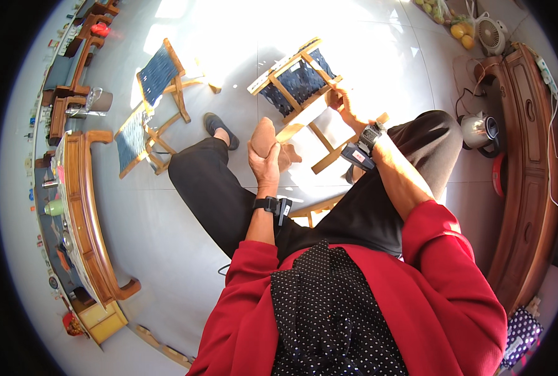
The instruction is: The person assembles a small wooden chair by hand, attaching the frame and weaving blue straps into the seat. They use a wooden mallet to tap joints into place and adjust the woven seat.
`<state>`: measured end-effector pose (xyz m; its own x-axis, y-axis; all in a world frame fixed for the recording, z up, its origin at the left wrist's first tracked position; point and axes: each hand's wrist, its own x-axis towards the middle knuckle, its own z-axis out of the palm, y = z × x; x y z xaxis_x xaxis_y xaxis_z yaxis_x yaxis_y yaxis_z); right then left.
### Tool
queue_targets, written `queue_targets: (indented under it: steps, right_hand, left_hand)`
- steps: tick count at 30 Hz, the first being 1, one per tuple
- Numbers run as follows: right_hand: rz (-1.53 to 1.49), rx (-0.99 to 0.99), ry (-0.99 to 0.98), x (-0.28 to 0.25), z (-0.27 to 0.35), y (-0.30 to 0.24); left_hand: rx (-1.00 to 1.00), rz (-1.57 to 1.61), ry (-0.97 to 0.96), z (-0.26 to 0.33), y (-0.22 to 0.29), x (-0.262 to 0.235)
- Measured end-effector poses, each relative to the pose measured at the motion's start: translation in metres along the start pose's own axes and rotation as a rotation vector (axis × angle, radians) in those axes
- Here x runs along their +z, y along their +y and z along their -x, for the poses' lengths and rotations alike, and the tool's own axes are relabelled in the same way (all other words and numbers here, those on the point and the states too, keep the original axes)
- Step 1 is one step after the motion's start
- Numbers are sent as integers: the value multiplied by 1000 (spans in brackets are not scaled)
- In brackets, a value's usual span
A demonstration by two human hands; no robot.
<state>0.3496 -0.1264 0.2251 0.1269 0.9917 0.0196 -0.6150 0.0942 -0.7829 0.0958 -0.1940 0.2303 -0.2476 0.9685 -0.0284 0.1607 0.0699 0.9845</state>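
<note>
A wooden folding stool (304,78) with a dark blue woven seat stands tilted on the floor between my knees. My right hand (349,111) is closed on the right end of its wooden frame. Against the stool's near left side, my left hand (265,168) is closed around a tan, soft-looking piece of cloth (263,136). Part of the cloth sticks out to the right of my fingers, close to a wooden bar. What lies under the cloth is hidden. Both wrists wear dark straps with small devices.
Another folding stool with blue woven seating (160,72) stands to the left. Light wooden bars (320,210) show beneath me. A metal kettle (478,130) and a brown wooden cabinet (523,182) are at the right; a wooden table (91,219) stands at the left.
</note>
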Motion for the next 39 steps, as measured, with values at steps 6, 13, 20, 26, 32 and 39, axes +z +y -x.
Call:
queue_targets:
  steps: [6,13,20,26,32,39]
  right_hand:
    - [-60,42,12,-8,-9,9]
    - [42,161,221,9,-11,4]
    - [-178,201,167,16,-13,-2]
    - [-167,172,163,11,-16,3]
    - [-156,170,78,3,-12,6]
    - [-266,93,-140,8,-3,4]
  left_hand:
    - [-181,157,-79,4,6,-5]
    - [-232,243,-12,2,8,-7]
    - [-234,209,51,-4,-2,-14]
    - [-73,237,195,-11,23,-20]
    - [316,-221,-188,-9,86,4]
    - [577,-906,-469,-38,86,35]
